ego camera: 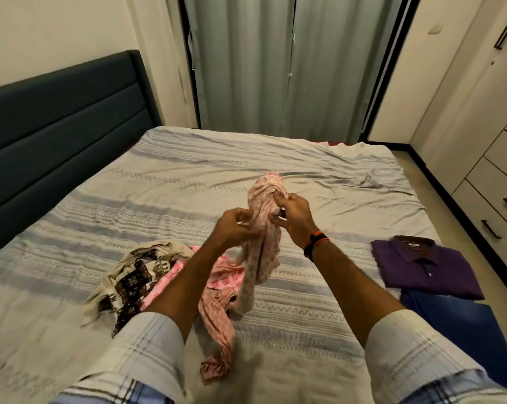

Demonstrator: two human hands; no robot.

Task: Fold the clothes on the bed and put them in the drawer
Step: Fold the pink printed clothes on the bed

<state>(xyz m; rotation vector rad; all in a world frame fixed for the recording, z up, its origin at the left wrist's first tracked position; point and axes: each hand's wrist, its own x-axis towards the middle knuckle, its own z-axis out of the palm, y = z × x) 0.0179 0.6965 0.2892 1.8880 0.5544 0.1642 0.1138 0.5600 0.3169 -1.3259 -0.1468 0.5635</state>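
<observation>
A dark blue padded headboard [57,123] stood against the cream wall [57,27]. Grey curtains [275,62] hung behind the bed [188,170]; a white wardrobe [477,112] with black-handled drawers lined the right.

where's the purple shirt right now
In the head view the purple shirt lies folded on the right side of the bed, overlapping the blue jeans just in front of it, on the side nearest the drawers.

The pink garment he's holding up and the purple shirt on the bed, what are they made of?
Pink garment: seemingly soft, thin knit, hanging limp and bunching where both hands grip it. Purple shirt: likely smooth woven cotton or a blend, matte, lying flat with a crisp collar.
</observation>
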